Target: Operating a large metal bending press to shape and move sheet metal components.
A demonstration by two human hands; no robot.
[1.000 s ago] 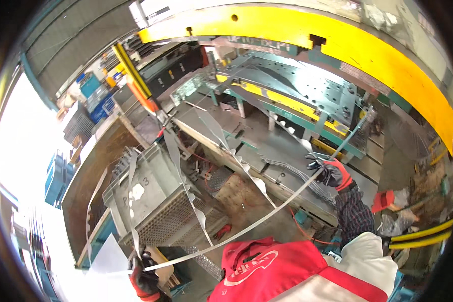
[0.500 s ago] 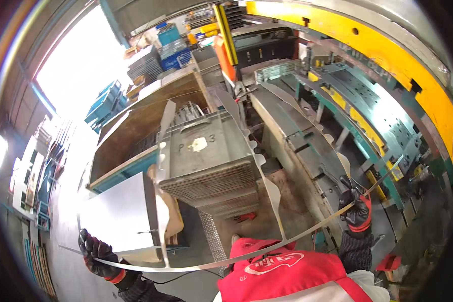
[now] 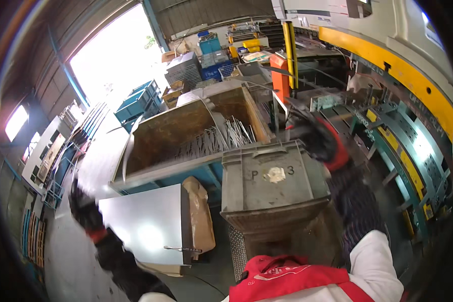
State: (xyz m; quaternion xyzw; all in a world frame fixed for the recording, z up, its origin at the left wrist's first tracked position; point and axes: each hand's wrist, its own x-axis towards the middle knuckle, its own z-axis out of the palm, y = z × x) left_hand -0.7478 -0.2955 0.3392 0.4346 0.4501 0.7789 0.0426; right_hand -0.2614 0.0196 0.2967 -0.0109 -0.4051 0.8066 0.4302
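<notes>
My left hand (image 3: 87,209), in a black glove with a red cuff, is raised at the left beside a flat metal sheet (image 3: 143,221). Its fingers point up and apart, with nothing visible in them. My right hand (image 3: 317,141), gloved alike, reaches forward over the far right corner of a grey plastic crate (image 3: 272,183); motion smears its fingers. Over the large scrap bin (image 3: 156,132), curved parts of a thin metal offcut frame (image 3: 129,151) show, apart from my left hand. Whether my right hand touches the frame cannot be made out.
Thin metal scraps (image 3: 239,133) lie in the bin. A brown wrapped bundle (image 3: 199,216) lies beside the sheet. An orange post (image 3: 280,75) stands beyond the crate. At right is a large machine with a yellow beam (image 3: 387,63). Blue crates (image 3: 138,103) stand far left.
The metal frame stretched between both hands has moved forward and left over the bin. My left hand has come off it and risen; my right hand has swung forward and left. The view has turned left.
</notes>
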